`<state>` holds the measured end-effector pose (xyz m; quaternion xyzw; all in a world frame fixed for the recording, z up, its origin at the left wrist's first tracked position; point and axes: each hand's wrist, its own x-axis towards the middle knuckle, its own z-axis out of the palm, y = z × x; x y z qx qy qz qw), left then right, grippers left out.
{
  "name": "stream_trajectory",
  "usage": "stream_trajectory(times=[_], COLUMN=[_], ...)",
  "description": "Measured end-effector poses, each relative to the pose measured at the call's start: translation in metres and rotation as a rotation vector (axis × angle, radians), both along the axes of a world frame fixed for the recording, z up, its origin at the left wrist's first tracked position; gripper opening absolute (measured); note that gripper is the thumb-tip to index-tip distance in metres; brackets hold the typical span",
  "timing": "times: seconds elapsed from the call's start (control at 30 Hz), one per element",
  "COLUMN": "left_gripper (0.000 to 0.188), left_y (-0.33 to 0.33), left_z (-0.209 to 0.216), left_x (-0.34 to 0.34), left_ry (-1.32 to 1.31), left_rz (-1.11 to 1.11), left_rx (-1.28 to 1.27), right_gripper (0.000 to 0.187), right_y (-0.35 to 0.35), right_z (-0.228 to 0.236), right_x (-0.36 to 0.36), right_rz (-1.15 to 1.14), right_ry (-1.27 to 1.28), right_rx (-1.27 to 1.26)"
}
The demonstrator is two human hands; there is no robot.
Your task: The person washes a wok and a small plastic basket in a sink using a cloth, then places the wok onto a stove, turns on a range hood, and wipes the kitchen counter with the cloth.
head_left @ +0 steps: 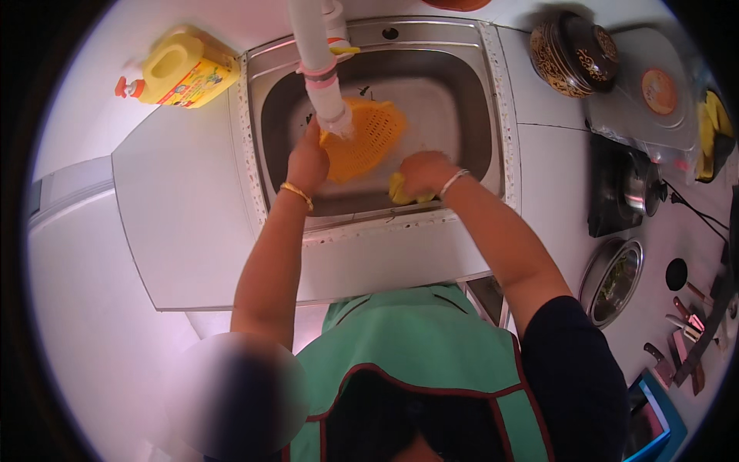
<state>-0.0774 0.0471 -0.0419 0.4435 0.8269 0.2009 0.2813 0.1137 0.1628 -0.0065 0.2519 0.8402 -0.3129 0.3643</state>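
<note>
My left hand (pixel 309 160) grips the near left rim of an orange-yellow plastic colander (pixel 373 138). The colander is tilted inside the steel sink (pixel 471 115), right beneath the white faucet hose (pixel 326 96). Close to the sink's near wall, my right hand (pixel 426 171) is closed around a yellow cloth (pixel 400 191), part of which sticks out below the fingers. A gap separates the right hand from the colander. Small dark bits lie on the sink bottom. Whether water is running is hard to make out.
A yellow detergent jug (pixel 188 69) with a red pump lies left of the sink. On the right are a brown patterned pot (pixel 573 54), a black stove (pixel 608 185) with a small metal pot, a steel bowl (pixel 614 281) holding greens, and several knives (pixel 685 331).
</note>
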Motion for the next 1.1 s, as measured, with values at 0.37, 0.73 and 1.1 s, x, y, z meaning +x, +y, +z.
stream_trajectory(times=[0.37, 0.73, 1.1], left_gripper=[0.043, 0.025, 0.009], left_y=[0.018, -0.004, -0.028], left_z=[0.008, -0.044, -0.031], left_x=[0.007, -0.003, 0.085], left_ry=[-0.079, -0.887, -1.915], left_rz=[0.181, 0.733, 0.768], left_rx=[0.287, 0.411, -0.109], right_gripper=[0.031, 0.042, 0.045], right_y=[-0.03, -0.017, -0.055], right_z=[-0.06, 0.008, -0.007], right_x=[-0.009, 0.045, -0.029], right_rz=[0.049, -0.756, -0.556], right_ry=[0.347, 0.654, 1.224], right_rx=[-0.106, -0.308, 0.58])
